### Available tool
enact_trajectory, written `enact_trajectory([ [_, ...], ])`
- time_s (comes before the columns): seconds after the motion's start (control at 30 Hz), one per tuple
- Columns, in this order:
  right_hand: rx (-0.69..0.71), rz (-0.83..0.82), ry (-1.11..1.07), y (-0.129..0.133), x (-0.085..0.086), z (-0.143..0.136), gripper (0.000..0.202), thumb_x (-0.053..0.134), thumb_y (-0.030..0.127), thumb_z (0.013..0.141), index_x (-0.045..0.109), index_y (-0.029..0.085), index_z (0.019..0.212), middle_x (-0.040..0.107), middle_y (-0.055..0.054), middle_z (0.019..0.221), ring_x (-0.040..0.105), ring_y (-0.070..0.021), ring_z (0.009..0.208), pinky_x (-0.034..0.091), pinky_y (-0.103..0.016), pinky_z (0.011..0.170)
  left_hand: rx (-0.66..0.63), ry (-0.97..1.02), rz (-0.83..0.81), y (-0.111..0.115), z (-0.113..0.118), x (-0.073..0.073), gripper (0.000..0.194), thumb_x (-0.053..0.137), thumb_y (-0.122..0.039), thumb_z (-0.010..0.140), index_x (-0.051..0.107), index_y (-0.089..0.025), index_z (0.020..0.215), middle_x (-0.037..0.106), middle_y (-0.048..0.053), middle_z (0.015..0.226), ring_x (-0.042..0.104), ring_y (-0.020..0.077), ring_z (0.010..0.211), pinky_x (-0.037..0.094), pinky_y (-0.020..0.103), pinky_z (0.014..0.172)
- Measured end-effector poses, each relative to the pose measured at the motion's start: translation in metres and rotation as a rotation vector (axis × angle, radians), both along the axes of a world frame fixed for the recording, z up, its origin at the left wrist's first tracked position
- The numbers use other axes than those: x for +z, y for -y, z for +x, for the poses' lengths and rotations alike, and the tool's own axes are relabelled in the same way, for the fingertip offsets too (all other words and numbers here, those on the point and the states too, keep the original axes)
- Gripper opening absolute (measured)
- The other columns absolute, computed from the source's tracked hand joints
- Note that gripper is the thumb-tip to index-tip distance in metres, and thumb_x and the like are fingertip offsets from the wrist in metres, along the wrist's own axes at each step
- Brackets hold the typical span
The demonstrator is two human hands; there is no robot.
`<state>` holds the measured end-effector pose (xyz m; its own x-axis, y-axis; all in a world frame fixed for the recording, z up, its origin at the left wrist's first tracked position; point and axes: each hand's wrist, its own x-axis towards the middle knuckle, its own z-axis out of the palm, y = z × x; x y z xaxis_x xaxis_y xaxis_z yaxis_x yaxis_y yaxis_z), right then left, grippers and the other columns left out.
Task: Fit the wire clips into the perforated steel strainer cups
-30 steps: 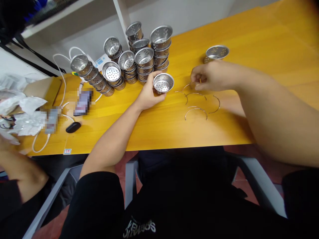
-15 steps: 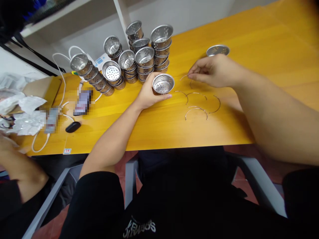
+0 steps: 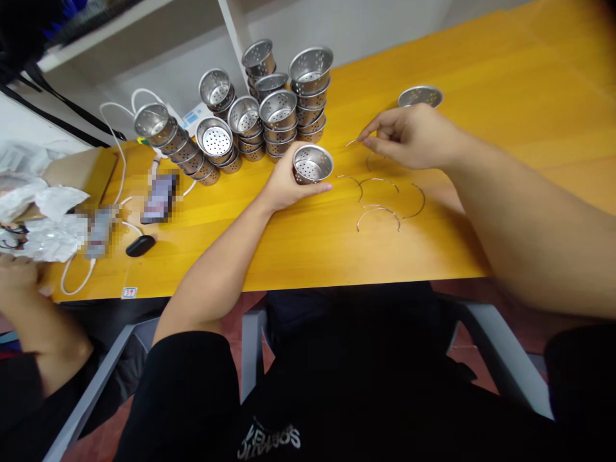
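Note:
My left hand (image 3: 283, 178) is closed round a perforated metal cup (image 3: 312, 165), whose open top faces up toward me. To its right, my right hand (image 3: 404, 135) pinches a thin curved wire handle (image 3: 350, 143) between thumb and fingertips; part of the wire is hidden by the fingers. The wire stays apart from the cup. Several similar curved wires (image 3: 378, 209) lie on the table below and between my hands. Behind my right hand stands another perforated metal cup (image 3: 419, 96), partly covered by the hand.
Several stacks of perforated metal cups (image 3: 279, 112) stand at the back, beside a shelf divider (image 3: 233, 32). To the left on the yellow table (image 3: 308, 256) are a phone (image 3: 160, 199), a black case (image 3: 140, 245), white cables and crumpled plastic (image 3: 52, 234). A co-worker's arm (image 3: 43, 327) rests at far left.
The cup in my left hand has tilted slightly and shifted a little left. My right hand has moved slightly left with the wire. The co-worker's hand has come further into view.

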<state>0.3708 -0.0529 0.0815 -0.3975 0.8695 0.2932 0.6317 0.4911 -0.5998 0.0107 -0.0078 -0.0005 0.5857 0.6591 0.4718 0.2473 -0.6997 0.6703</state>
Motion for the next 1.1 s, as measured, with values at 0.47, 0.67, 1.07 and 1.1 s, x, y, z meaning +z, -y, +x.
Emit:
enact_trajectory([
  [0.47,-0.14,-0.118,-0.002,0.016,0.017,-0.019,0.013,0.085,0.005,0.123,0.092,0.004,0.134,0.063,0.005,0.071,0.048,-0.0075,0.067,0.042,-0.038,0.076,0.089,0.09,0.12,-0.018,0.003,-0.015,0.115,0.088,-0.101,0.097,0.043,-0.035,0.179,0.067,0.015,0.173,0.074,0.0389,0.168,0.06,0.063,0.146],
  [0.67,-0.114,-0.123,-0.003,0.015,0.014,-0.018,0.012,0.084,0.006,0.123,0.091,0.009,0.132,0.067,0.001,0.076,0.051,-0.011,0.069,0.044,-0.037,0.075,0.026,0.138,0.131,-0.022,0.003,-0.02,0.104,0.078,-0.094,0.108,0.037,-0.037,0.184,0.063,0.017,0.18,0.072,0.0368,0.17,0.06,0.06,0.147],
  [1.07,-0.037,-0.049,-0.046,0.006,-0.002,-0.009,0.009,0.081,0.014,0.122,0.088,0.017,0.127,0.064,0.001,0.074,0.051,-0.0142,0.066,0.043,-0.037,0.069,0.011,0.152,0.079,-0.021,0.001,-0.019,0.112,0.098,-0.092,0.095,0.043,-0.035,0.174,0.073,0.012,0.161,0.08,0.0338,0.153,0.062,0.063,0.141],
  [1.1,-0.031,-0.044,-0.044,0.006,-0.003,-0.008,0.01,0.079,0.015,0.123,0.087,0.018,0.129,0.063,0.002,0.073,0.05,-0.0143,0.065,0.043,-0.037,0.068,0.02,0.154,0.079,-0.02,0.001,-0.018,0.112,0.1,-0.089,0.095,0.044,-0.035,0.175,0.073,0.011,0.161,0.08,0.0339,0.153,0.062,0.063,0.141],
])
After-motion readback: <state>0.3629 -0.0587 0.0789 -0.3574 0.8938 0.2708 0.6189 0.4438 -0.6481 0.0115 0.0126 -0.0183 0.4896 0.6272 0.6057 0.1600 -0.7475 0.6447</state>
